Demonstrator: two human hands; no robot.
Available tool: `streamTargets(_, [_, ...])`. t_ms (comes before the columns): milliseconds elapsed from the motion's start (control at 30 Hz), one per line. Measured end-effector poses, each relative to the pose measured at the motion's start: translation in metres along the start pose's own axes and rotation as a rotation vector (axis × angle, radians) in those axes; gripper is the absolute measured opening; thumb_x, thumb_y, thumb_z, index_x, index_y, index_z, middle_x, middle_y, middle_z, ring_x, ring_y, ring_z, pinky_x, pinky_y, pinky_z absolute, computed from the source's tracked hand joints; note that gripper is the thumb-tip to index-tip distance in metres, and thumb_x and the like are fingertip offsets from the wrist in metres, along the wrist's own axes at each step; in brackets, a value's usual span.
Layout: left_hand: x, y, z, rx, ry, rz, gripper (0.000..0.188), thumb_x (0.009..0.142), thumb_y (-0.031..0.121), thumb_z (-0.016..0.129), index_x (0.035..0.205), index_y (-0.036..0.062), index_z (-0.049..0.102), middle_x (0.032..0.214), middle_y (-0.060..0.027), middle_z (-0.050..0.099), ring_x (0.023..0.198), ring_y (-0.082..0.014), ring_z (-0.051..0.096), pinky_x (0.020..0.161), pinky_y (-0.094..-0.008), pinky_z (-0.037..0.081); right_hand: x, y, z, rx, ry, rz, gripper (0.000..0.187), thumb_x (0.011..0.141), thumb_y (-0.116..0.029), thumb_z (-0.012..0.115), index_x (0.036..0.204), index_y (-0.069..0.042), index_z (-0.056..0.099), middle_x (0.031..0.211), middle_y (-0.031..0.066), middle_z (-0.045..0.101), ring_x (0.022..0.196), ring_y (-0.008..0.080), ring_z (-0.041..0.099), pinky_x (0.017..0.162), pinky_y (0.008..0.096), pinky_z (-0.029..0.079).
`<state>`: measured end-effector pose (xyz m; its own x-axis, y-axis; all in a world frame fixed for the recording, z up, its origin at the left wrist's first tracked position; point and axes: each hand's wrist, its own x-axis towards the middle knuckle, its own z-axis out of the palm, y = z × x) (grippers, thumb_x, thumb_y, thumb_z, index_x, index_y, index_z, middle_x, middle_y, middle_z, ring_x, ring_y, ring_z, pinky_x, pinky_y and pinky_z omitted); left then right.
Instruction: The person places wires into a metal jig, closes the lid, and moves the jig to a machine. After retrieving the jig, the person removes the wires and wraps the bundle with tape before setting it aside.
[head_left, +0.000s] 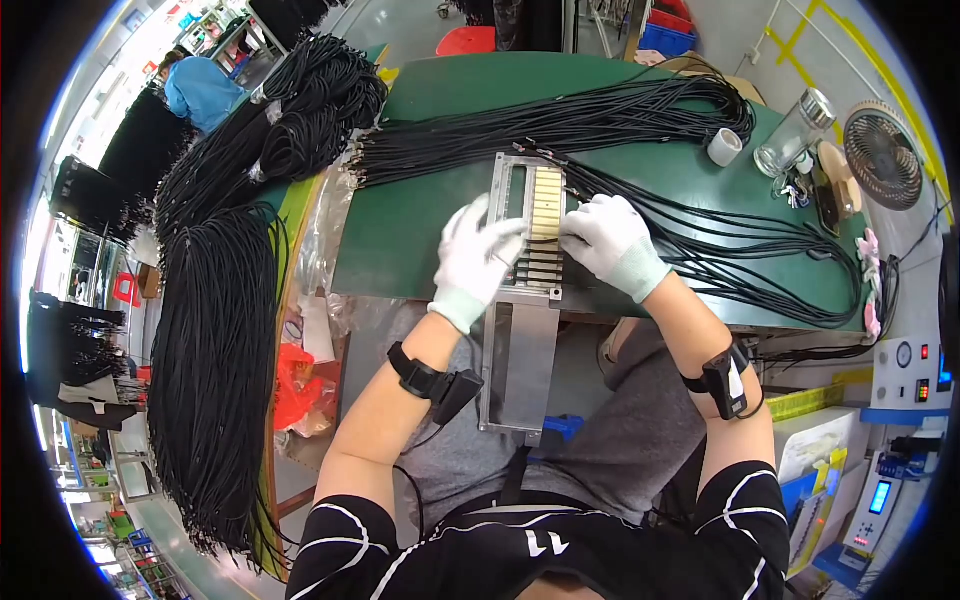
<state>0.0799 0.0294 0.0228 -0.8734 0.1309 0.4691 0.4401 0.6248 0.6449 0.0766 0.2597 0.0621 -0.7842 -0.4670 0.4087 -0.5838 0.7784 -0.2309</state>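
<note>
A metal fixture point(520, 290) with a row of yellowish slots point(547, 205) lies in front of me, overhanging the table edge. Dark cable ends point(541, 268) fill its nearer slots. My left hand point(475, 255), in a white glove, is over the fixture's left side, fingers apart and fingertips near the slots. On the right side, my gloved right hand point(608, 242) has its fingers closed at the slot edge, where a thin black cable point(545, 241) crosses by the fingertips. What lies inside that pinch is mostly hidden. Loose black cables point(720, 230) run rightward from the fixture.
A long cable bundle point(560, 120) lies across the green table point(450, 85). Thick cable bundles point(215, 370) hang at left. A glass bottle point(795, 135), a white roll point(725, 147) and a small fan point(882, 155) stand right. A person in blue point(200, 90) is far left.
</note>
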Motion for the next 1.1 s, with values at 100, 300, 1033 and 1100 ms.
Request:
streamTargets(100, [-0.002,0.015,0.001,0.353,-0.151,0.255,0.026,0.088,0.04,0.067,0.108,0.0275,0.077,0.133,-0.0191,0.059,0.131,-0.0412,0.044,0.112,-0.051,0.032,0.001,0.006,0.004,0.023,-0.043,0.049,0.011,0.078,-0.023,0.073,0.082,-0.012,0.072,0.079,0.0052,0.066,0.083,0.0274,0.062,0.076,0.0405,0.05])
streamTargets(300, [0.005,0.01,-0.001,0.329,-0.221,0.273,0.031,0.084,0.043,0.07,0.107,0.0248,0.079,0.139,-0.0202,0.056,0.133,-0.0428,0.043,0.115,-0.0531,0.028,0.013,0.041,-0.002,-0.196,0.118,0.158,0.013,0.077,-0.025,0.074,0.079,-0.013,0.072,0.081,0.0065,0.065,0.084,0.0286,0.061,0.077,0.041,0.049])
streamTargets(1033, [0.012,0.019,-0.009,-0.016,0.061,0.228,0.011,0.082,0.016,0.074,0.083,0.0054,0.07,0.114,-0.0102,0.069,0.116,-0.0313,0.057,0.102,-0.0422,0.043,0.007,-0.014,0.0,0.271,0.091,-0.093,0.02,0.077,-0.019,0.075,0.092,-0.011,0.066,0.082,0.0078,0.065,0.082,0.0307,0.061,0.074,0.0423,0.048])
streamTargets(1100, [0.01,0.01,-0.011,-0.07,0.112,0.145,0.01,0.082,0.014,0.073,0.083,0.0048,0.069,0.114,-0.0103,0.069,0.115,-0.0303,0.058,0.101,-0.041,0.044,0.005,0.007,-0.012,0.24,0.014,0.027,0.018,0.078,-0.019,0.075,0.092,-0.01,0.066,0.081,0.009,0.067,0.081,0.0312,0.063,0.073,0.0429,0.049])
